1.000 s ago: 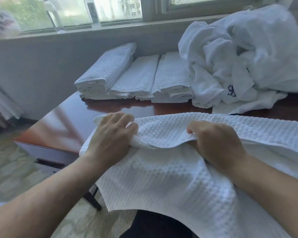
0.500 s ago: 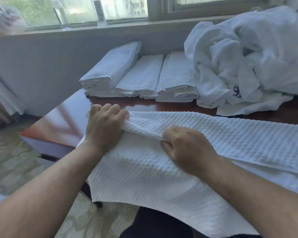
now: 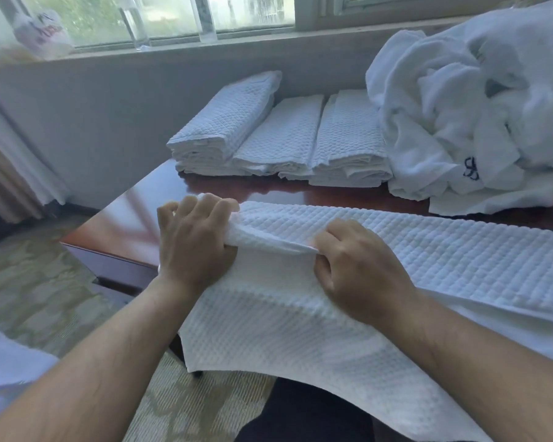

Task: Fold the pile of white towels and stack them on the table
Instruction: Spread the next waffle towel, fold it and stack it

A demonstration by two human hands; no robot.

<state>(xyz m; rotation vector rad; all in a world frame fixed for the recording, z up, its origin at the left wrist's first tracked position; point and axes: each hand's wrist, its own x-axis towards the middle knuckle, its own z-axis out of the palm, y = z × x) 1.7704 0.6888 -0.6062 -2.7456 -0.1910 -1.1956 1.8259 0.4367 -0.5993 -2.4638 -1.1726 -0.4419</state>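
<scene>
Here your left hand (image 3: pixel 193 242) and right hand (image 3: pixel 361 272) each grip one waffle towel (image 3: pixel 300 320), three folded stacks (image 3: pixel 281 141) lying beyond it beside one unfolded pile (image 3: pixel 479 100).

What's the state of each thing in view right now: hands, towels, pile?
left hand: grips the waffle towel's folded edge
right hand: pinches the same edge
waffle towel: partly folded, near part hanging off the table
folded towels: three folded bundles side by side at the back
unfolded pile: crumpled heap, back right
bottles: upright on the sill
</scene>
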